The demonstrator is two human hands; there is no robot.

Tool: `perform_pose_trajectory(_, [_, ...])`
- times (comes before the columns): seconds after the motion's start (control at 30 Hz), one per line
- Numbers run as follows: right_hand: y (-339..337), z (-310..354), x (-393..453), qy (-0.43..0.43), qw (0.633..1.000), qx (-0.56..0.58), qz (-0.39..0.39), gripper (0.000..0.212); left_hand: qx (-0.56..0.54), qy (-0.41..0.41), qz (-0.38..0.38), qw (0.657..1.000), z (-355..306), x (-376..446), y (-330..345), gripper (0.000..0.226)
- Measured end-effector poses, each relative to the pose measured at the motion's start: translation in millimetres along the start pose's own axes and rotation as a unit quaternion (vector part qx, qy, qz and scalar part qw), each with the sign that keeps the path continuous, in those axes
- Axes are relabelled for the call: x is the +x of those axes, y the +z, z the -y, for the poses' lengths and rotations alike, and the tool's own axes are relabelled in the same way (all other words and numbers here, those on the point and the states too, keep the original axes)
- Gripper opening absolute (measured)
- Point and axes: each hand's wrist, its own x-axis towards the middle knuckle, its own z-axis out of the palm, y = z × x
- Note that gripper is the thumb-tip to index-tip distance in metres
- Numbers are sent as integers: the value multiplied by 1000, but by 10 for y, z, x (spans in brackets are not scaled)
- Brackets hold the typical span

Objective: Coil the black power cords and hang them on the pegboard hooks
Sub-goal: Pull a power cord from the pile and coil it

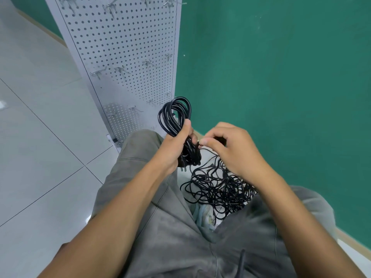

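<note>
The person stands just beside the pegboard [124, 57], a pale perforated panel leaning against the green wall [281, 77]. Their left hand [176, 145] is wrapped tight around the middle of a coiled cord [174, 115], a black bundle whose loops stick up above the fist, in front of the pegboard's lower right corner. The right hand [230, 145] is close beside it, fingers curled, thumb and forefinger pinching a black strand at the bundle's side. Below both hands, on the floor [40, 137] at the foot of the wall, lies a loose tangle of cords [216, 187], still uncoiled. Metal hooks [120, 70] stick out of the pegboard in rows. Grey trousers [170, 237] fill the bottom of the view.
</note>
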Motion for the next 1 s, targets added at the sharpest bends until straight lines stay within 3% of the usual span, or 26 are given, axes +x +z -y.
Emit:
perform_pose_trajectory(0.07, [31, 29, 43, 2, 999, 27, -22, 12, 23, -16, 25, 999, 33, -18, 21, 55])
perform_pose_trajectory(0.2, [55, 47, 88, 29, 994, 82, -62, 11, 29, -70, 99, 992, 67, -40, 42, 82])
perform_pose_trajectory(0.43, [50, -46, 97, 106, 979, 158, -77, 42, -33, -96, 183, 978, 14, -116, 111, 72])
perform_pose_trajectory(0.57, [81, -197, 98, 131, 965, 211, -81, 41, -129, -98, 214, 963, 15, -141, 87, 45])
perform_pose_trajectory(0.67, [156, -296, 30, 139, 953, 265, -55, 22, -183, -96, 219, 954, -7, -123, 64, 28])
perform_pose_trajectory(0.73, [241, -384, -46, 152, 944, 289, -33, 23, -212, -94, 220, 948, -28, -103, 45, 25])
perform_pose_trajectory(0.87, [415, -627, -200, 176, 952, 248, 15, 32, -241, -84, 199, 946, -27, -61, -2, 25])
perform_pose_trajectory(1.0, [520, -835, -348, 198, 957, 208, 48, 14, -224, -75, 171, 957, 1, 2, -65, 26])
